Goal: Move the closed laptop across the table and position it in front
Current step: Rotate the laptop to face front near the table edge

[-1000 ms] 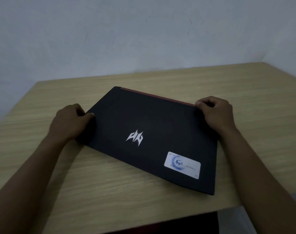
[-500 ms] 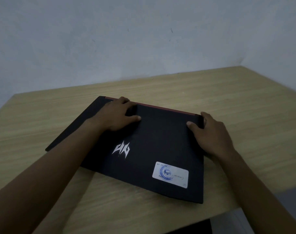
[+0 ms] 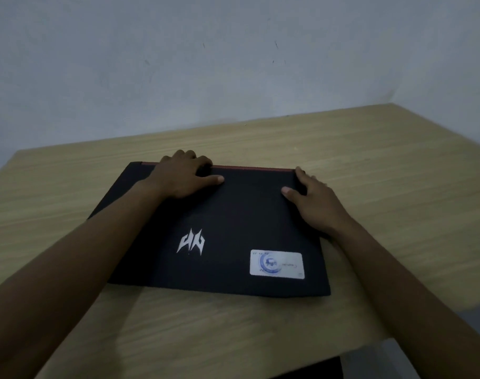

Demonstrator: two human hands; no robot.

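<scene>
A closed black laptop (image 3: 233, 222) with a red strip along its far edge, a silver logo and a white sticker lies flat on the wooden table (image 3: 383, 165), nearly square to me. My left hand (image 3: 182, 176) rests on the lid near the far edge, fingers curled over that edge and thumb flat on the lid. At the far right corner my right hand (image 3: 312, 201) grips the laptop, thumb on top and fingers down the right side. My left forearm covers part of the lid.
A plain grey wall stands right behind the table. The table's near edge runs close below the laptop, with dark floor space beyond it at the bottom right. Bare wood lies to the left, right and behind the laptop.
The laptop has turned from skewed to nearly square with the table's near edge. My left hand moved from the laptop's left corner to the far edge. My right hand stayed on the far right corner.
</scene>
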